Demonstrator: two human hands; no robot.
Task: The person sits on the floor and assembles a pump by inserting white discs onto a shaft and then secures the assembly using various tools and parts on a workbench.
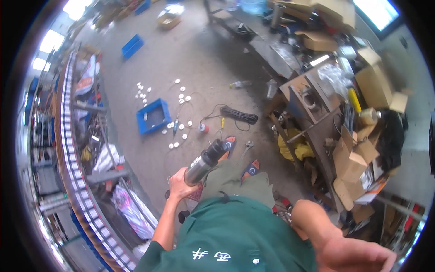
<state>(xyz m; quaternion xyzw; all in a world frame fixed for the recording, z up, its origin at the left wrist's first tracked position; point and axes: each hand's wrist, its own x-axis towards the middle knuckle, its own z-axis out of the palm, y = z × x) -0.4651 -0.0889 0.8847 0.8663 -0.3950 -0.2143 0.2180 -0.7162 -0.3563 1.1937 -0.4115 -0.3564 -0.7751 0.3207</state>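
As the left hand (182,182) wraps its fingers around a grey-and-black cylinder (202,164), raised above the floor (204,59) in front of the person's green shirt (235,226), the right hand (355,254) stretches out, fingers extended, below the workbench's (322,165) near end. Beyond, white discs (181,96) lie scattered around a blue crate (156,128); a coiled black cable (239,115) rests nearer the workbench, where cardboard boxes (350,158) crowd the far edge.
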